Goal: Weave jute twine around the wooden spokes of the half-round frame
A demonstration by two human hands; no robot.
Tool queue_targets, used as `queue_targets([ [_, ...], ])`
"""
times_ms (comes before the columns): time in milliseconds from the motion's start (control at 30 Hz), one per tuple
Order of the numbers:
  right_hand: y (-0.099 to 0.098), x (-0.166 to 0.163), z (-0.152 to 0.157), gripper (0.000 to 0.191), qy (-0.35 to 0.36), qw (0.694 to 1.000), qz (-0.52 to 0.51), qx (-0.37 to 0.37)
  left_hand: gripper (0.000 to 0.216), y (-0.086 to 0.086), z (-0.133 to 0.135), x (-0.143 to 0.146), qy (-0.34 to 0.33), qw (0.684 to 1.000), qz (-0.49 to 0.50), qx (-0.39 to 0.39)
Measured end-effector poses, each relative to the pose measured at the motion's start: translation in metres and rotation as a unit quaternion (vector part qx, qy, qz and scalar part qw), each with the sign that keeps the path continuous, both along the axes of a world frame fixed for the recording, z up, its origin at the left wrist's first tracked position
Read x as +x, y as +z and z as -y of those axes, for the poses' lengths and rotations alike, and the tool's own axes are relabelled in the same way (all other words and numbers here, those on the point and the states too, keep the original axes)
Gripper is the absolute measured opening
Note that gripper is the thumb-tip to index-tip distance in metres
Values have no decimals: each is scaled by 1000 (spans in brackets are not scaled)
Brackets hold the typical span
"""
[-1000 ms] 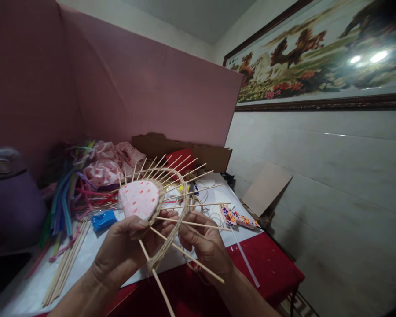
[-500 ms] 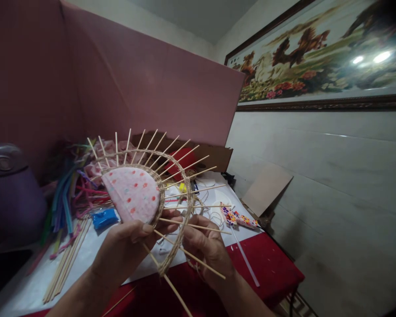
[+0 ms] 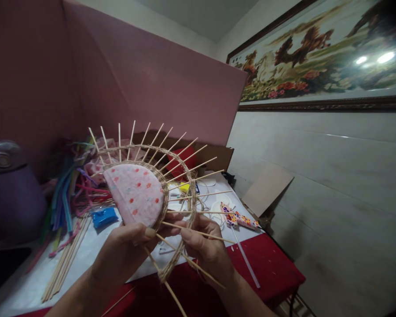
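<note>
A half-round stick frame point(image 3: 165, 200) is held up above the table, with thin wooden sticks fanning out from a pink, red-flowered fabric panel point(image 3: 137, 191). One twine band hugs the panel's curved edge, and an outer twine ring point(image 3: 192, 189) crosses the sticks farther out. My left hand point(image 3: 123, 246) is closed on the lower part of the panel, thumb on the front and fingers behind. At the lower right of the outer ring, my right hand point(image 3: 209, 248) pinches the ring and a stick. Its fingertips are partly hidden behind the twine.
Loose wooden sticks point(image 3: 64, 259), a blue packet point(image 3: 104, 217) and colourful strips point(image 3: 64, 193) lie at left near a purple flask point(image 3: 13, 193). Flower-patterned wrapped pieces point(image 3: 239, 218) and a clear straw point(image 3: 247, 262) lie at right. Cardboard point(image 3: 267, 189) leans on the wall.
The frame has tilted slightly and shifted a little to the right. My right thumb has moved left and inward against the sticks. My left hand keeps its grip.
</note>
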State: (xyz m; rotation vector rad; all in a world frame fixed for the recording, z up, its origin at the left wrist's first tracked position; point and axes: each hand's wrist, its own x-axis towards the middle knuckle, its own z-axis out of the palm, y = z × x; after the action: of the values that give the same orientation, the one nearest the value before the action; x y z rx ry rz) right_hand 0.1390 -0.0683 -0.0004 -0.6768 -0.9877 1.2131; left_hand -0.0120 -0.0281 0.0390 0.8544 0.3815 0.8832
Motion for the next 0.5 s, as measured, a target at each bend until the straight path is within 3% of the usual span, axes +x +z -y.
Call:
queue_targets([
  [100, -2, 1, 0, 18, 3, 1000, -1, -2, 27, -3, -1, -1, 2, 1000, -12, 9],
  [400, -5, 5, 4, 20, 39, 999, -27, -9, 29, -1, 1, -1, -13, 999, -21, 31],
  [500, -1, 2, 5, 17, 36, 998, -47, -14, 15, -1, 1, -1, -21, 999, -9, 33],
])
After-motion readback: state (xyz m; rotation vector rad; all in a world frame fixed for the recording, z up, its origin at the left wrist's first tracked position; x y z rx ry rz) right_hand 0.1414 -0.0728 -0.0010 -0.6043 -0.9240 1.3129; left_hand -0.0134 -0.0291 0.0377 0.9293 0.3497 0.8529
